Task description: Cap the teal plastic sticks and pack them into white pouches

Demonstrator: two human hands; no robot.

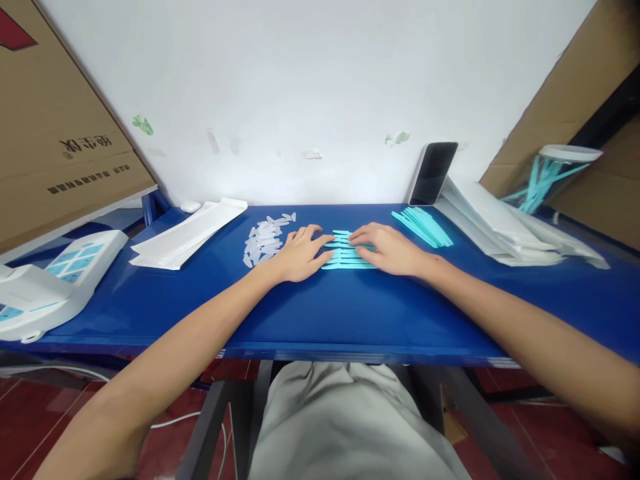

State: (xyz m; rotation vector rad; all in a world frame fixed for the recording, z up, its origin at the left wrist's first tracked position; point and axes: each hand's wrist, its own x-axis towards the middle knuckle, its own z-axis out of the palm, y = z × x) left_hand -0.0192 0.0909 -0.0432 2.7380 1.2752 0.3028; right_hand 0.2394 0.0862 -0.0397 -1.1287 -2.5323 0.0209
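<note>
Several thin turquoise sticks (pixel 345 256) lie side by side in a stacked row on the blue table, between my two hands. My left hand (pixel 301 255) rests at their left ends with its fingers spread and touching them. From the right, my right hand (pixel 387 248) lies over their other ends, fingers apart, hiding part of the row. To the left of my left hand is a loose pile of small translucent white pieces (pixel 264 240). Beyond my right hand sits a bundle of more turquoise sticks (pixel 424 227).
White paper sleeves (pixel 190 233) lie on the left, with a white device (pixel 75 277) and a cardboard box (pixel 65 127) farther left. A phone (pixel 434 173) leans on the wall. At right are clear bags (pixel 495 227) and a jar of turquoise sticks (pixel 570 155).
</note>
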